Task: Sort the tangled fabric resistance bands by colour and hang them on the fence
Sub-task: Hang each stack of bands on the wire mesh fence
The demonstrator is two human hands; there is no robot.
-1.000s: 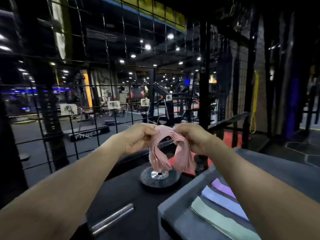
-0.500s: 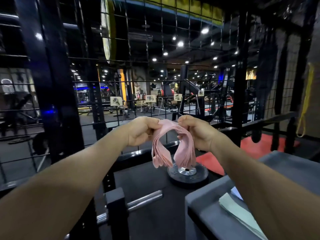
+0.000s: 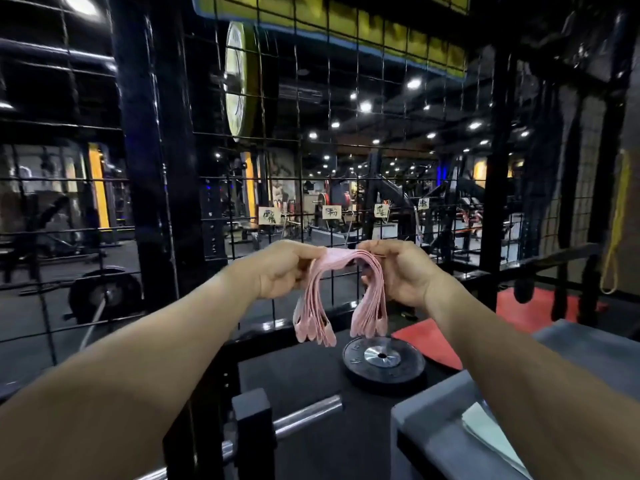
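Observation:
A bundle of several pink fabric resistance bands point(image 3: 313, 306) hangs in two drooping loops between my hands, held up close in front of the black wire fence point(image 3: 311, 188). My left hand point(image 3: 280, 271) grips the bundle's left end, fingers curled round it. My right hand point(image 3: 398, 271) grips its right end the same way. On the fence behind the hands hang small paper tags with written characters point(image 3: 331, 212). A pale green band point(image 3: 491, 434) lies on the grey box point(image 3: 429, 420) at the lower right, partly hidden by my right forearm.
A black weight plate point(image 3: 384, 362) lies flat on the dark platform below the bands. A chrome bar point(image 3: 304, 414) and a black upright post point(image 3: 252, 431) stand near the bottom middle. A yellow band point(image 3: 616, 230) hangs at the far right. Red mat point(image 3: 433, 344) beside the plate.
The view has swung left and moved closer to the fence. Both hands have lifted the pink bundle slightly toward the wire. The bands on the grey box have mostly left the view.

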